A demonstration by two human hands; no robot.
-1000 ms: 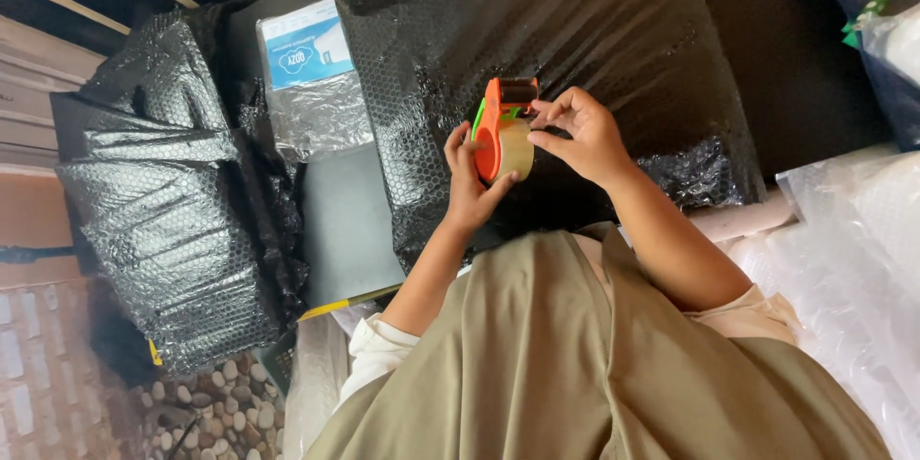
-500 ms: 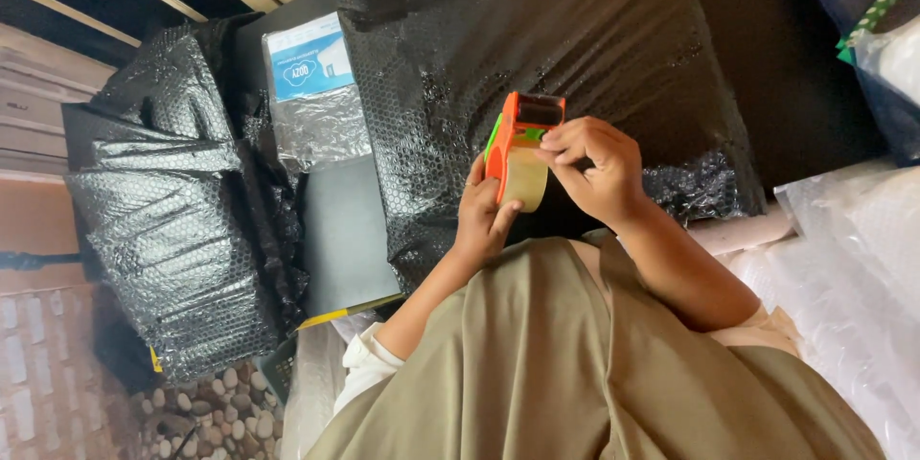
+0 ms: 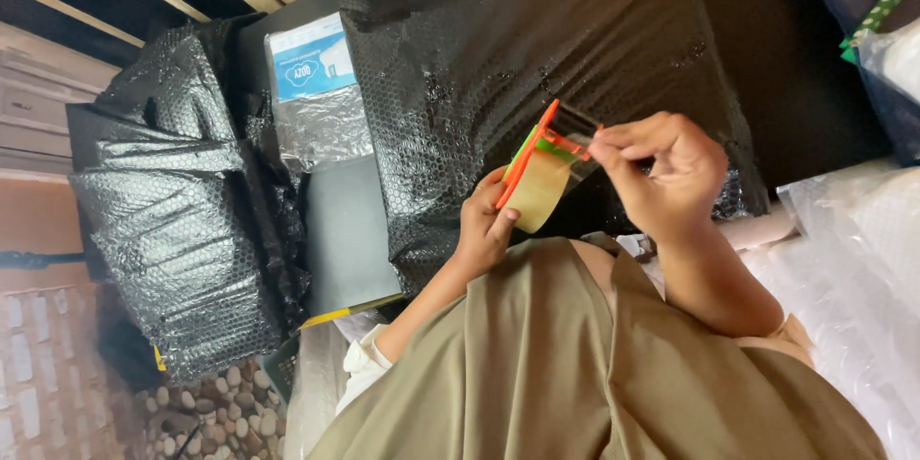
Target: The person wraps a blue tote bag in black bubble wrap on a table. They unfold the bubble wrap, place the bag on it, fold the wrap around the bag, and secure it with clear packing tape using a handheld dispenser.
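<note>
My left hand [image 3: 482,228] grips an orange tape dispenser [image 3: 535,155] that carries a roll of tan packing tape [image 3: 539,194]. My right hand [image 3: 663,172] pinches the loose tape end at the dispenser's front edge. Both hands hover over a large parcel wrapped in black bubble wrap [image 3: 498,67], just above my olive-clad lap [image 3: 575,364].
More black bubble-wrapped bundles [image 3: 177,220] lie to the left. A silver pouch with a blue label [image 3: 316,96] sits on a flat grey box [image 3: 347,230]. Clear plastic bags [image 3: 853,268] lie at the right. Pebbled floor [image 3: 206,412] shows at the lower left.
The dispenser has tilted and my right hand has slid rightward, from resting on the dispenser to pinching the tape end and drawing it out slightly. My left hand keeps its grip.
</note>
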